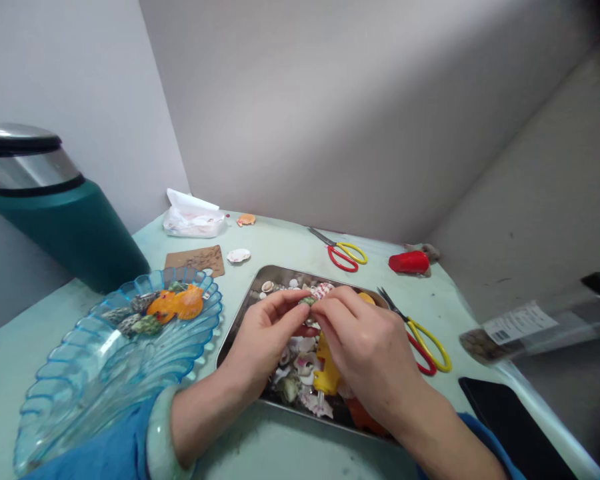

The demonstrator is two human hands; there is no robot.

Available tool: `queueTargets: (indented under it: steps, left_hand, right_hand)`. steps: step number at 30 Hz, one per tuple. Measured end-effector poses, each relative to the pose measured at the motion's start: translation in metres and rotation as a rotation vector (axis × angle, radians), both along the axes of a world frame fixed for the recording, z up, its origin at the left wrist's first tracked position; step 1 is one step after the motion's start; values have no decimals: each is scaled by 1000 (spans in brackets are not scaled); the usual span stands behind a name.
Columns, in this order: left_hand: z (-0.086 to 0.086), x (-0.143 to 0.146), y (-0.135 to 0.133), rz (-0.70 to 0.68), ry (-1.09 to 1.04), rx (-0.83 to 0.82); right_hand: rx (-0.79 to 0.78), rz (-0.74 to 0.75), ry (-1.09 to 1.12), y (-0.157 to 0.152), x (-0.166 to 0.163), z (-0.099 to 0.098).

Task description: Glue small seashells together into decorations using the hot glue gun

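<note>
Above the metal tray [236, 327], my left hand [260, 333] pinches a small greenish shell [308, 301] between thumb and fingers. My right hand [363, 347] is closed, its fingertips pressed together right against that shell's right side; whatever sits between them is hidden. Under both hands, white and pinkish shells [305, 363] fill part of the tray. A yellow hot glue gun [326, 373] lies among them with its clear nozzle toward me, partly covered by my right hand.
On the left, a blue scalloped plate [105, 380] holds an orange shell figure [177, 303] and several dark snail shells. Behind it stands a green bottle [75, 233]. Two scissors [347, 253], a red object [409, 262], a black phone-like slab [510, 427] and a clear bag [525, 327] lie around.
</note>
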State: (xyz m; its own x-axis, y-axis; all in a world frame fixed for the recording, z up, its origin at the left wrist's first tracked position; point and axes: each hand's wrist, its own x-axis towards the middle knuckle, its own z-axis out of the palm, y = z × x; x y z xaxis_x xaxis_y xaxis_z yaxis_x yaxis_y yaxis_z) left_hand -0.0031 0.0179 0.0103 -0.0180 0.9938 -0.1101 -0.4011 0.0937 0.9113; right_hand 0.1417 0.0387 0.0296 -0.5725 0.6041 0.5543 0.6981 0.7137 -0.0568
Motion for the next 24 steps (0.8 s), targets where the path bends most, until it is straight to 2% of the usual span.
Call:
queueTargets:
  steps: [4,8,10,13,15,18,24]
  left_hand:
    - [1,0,1,20,16,-6]
    - [-1,0,2,42,9,17]
    - [-4,0,2,38,4,39]
    - [-7,-2,1,19,10,64]
    - [-7,-3,1,20,8,69]
    - [-5,-4,0,18,-12,53]
    - [-2,-4,-1,13,-36,43]
  right_hand:
    - [-63,13,42,0,2,5]
    - [-113,43,100,-1,7,18]
    - [-154,-22,30,-2,12,24]
    - [-276,-170,-216,-5,22,28]
    - [-365,-218,-362,-10,29,26]
    - [-474,-263,-412,-20,36,15]
    - [-458,-285,-358,-36,37,-8]
